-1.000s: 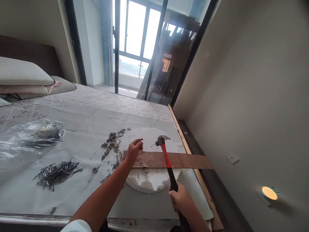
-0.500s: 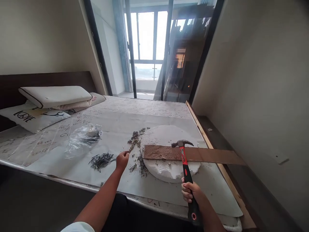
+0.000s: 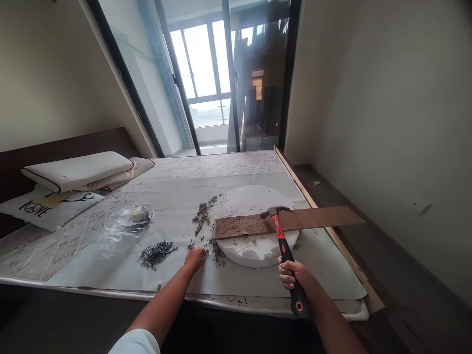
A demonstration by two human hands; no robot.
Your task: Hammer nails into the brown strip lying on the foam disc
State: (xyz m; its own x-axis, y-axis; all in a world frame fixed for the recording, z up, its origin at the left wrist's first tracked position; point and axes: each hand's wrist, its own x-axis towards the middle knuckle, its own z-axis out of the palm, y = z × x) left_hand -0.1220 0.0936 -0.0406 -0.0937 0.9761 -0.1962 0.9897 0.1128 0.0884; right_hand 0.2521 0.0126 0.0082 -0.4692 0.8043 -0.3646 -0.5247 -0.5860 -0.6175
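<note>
The left hand has dropped from over the board to between the nail pile and grey crumbs, fingers curled; whether they pinch anything cannot be told. The right hand remains wrapped round the hammer; striking appears paused. The board lies across the white disc.

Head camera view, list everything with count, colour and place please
Mattress: one, whitish, centre
Sheet: one, pale grey, on mattress
Disc: one, white, on sheet
Board: one, brown, across disc
Nails: many, dark grey, piled left of disc
Crumbs: many, grey, along disc's left edge
Bag: one, clear, left of nails
Hammer: one, red and black, held right of centre
Headboard: one, brown, far left
Pillows: several, whitish, by headboard
Rail: one, pale wood, along mattress's right
Window: one, bright, beyond mattress
Curtain: one, blue, left of window
Left hand: one, bare, near crumbs
Right hand: one, bare, around hammer
</note>
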